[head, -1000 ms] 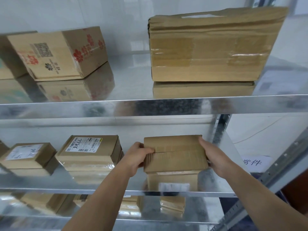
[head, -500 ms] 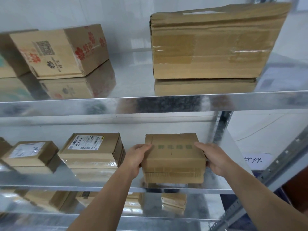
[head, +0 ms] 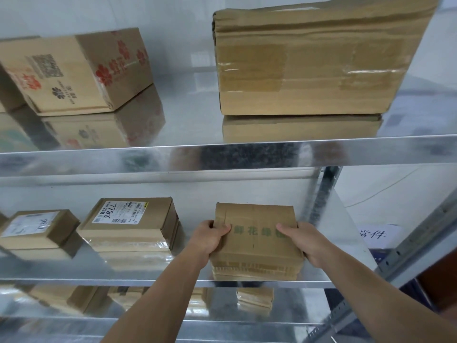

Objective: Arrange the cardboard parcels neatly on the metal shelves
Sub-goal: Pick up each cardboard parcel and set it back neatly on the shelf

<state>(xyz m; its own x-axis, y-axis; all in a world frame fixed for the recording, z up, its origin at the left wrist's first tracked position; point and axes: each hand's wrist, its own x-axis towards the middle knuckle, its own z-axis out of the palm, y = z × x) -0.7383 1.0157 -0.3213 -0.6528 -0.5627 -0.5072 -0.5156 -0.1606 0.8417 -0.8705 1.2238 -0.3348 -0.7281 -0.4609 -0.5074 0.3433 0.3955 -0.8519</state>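
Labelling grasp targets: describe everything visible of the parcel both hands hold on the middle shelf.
The held parcel is a brown cardboard box, fairly flat, with faded green characters across its top and a worn, creased front edge. It lies level near the front rim of the middle shelf, seemingly resting on it. The left hand and right hand grip its sides, thumbs on top.

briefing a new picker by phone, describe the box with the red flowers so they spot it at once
Look at the top metal shelf. On its left half sits a cardboard box turned at an angle, left of the big plain taped box. Unlike that one, it carries red flower prints and a QR code.
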